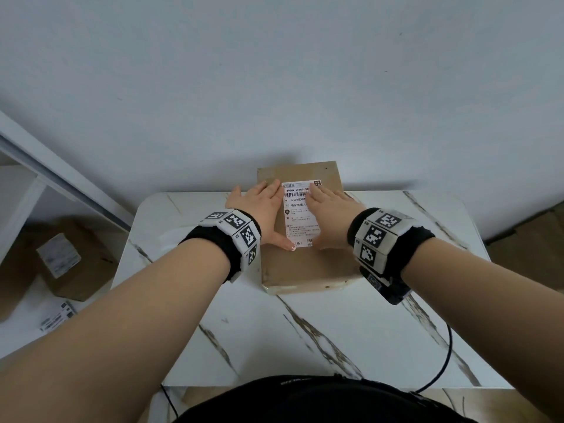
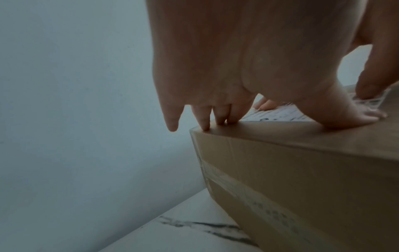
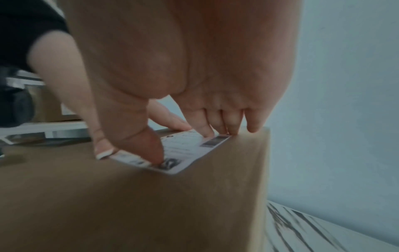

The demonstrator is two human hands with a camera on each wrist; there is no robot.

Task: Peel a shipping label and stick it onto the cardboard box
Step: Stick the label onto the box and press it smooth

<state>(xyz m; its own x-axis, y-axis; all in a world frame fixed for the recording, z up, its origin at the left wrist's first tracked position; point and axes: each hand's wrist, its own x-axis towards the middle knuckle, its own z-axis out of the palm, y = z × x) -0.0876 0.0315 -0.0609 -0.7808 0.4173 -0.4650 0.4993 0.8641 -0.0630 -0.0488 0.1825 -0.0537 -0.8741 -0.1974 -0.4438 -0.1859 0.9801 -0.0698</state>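
- White wall stands behind our marble table. From the head view, the cardboard box sits on it, with the shipping label on its top. Our left hand and right hand lie flat, fingers straight and close together, thumbs on the label's near end.
- From the left wrist, the fingertips touch the box's far edge.
- From the right wrist, the thumb presses the label. If we press unevenly, we think bubbles or wrinkles could stay.
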